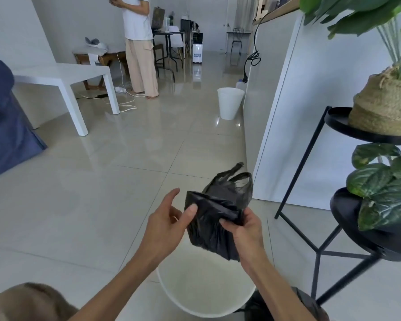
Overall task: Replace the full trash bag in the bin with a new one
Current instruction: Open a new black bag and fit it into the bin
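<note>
A crumpled, folded black trash bag with handle loops hangs in front of me, above a white bin that stands on the floor with nothing inside it. My right hand pinches the bag's right edge. My left hand touches the bag's left edge with the thumb, its fingers spread apart. A dark bulging bag sits on the floor just right of the bin, mostly hidden by my right forearm.
A black metal plant stand with leafy plants stands close on the right, beside a white cabinet. A second white bin stands farther along it. A white table, cables and a standing person are at the back left.
</note>
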Demonstrator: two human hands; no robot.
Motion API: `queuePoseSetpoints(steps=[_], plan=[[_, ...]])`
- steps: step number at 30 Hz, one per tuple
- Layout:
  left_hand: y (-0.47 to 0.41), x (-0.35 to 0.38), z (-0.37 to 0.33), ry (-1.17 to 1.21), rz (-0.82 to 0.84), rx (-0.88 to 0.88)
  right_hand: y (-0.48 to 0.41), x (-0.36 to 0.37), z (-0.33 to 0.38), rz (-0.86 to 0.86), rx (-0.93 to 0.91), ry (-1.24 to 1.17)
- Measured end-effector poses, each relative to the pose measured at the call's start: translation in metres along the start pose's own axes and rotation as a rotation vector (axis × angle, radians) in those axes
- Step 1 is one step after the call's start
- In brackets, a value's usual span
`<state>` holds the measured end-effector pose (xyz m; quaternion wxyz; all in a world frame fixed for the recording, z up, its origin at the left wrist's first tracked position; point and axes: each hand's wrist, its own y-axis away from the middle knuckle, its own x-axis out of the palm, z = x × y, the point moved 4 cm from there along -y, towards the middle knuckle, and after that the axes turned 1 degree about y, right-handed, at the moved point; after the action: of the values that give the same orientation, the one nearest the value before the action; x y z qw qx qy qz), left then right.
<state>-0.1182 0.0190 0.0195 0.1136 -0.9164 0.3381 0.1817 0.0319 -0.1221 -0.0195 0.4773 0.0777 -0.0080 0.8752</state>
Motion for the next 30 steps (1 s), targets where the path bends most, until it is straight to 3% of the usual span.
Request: queuePoseSetpoints(steps=[3, 6, 8, 10, 12, 15, 17, 21, 25, 28, 30], plan=[[-0.007, 0.02, -0.009, 0.258, 0.162, -0.201, 0.006, 0.007, -0.001, 0.026, -0.016, 0.072], [-0.011, 0.028, -0.009, 0.346, 0.118, -0.302, 0.01, 0.005, -0.005, 0.279, 0.036, -0.079], [-0.012, 0.027, -0.002, 0.324, 0.079, -0.279, 0.014, 0.0, -0.001, 0.489, 0.099, -0.247], [-0.01, 0.024, 0.005, 0.257, 0.085, -0.196, 0.014, -0.006, 0.003, 0.585, 0.119, -0.299], [-0.008, 0.024, 0.012, 0.195, 0.122, -0.12, 0.01, -0.009, 0.006, 0.533, 0.135, -0.267], [-0.006, 0.027, 0.019, 0.042, 0.137, 0.03, -0.004, -0.009, 0.013, 0.284, 0.136, -0.04], [-0.003, 0.033, 0.031, -0.151, 0.155, 0.091, -0.012, -0.013, 0.016, 0.103, 0.153, -0.025], [0.007, 0.064, 0.067, -0.81, 0.458, 0.18, -0.021, -0.024, 0.023, -0.039, 0.153, -0.051], [0.015, 0.095, 0.087, -1.149, 0.717, 0.108, -0.017, -0.028, 0.022, -0.073, 0.166, -0.047], [0.01, 0.101, 0.077, -1.144, 0.728, 0.066, -0.014, -0.03, 0.024, -0.082, 0.162, -0.015], [0.002, 0.094, 0.056, -0.922, 0.622, 0.072, -0.011, -0.03, 0.021, -0.096, 0.174, 0.037]])
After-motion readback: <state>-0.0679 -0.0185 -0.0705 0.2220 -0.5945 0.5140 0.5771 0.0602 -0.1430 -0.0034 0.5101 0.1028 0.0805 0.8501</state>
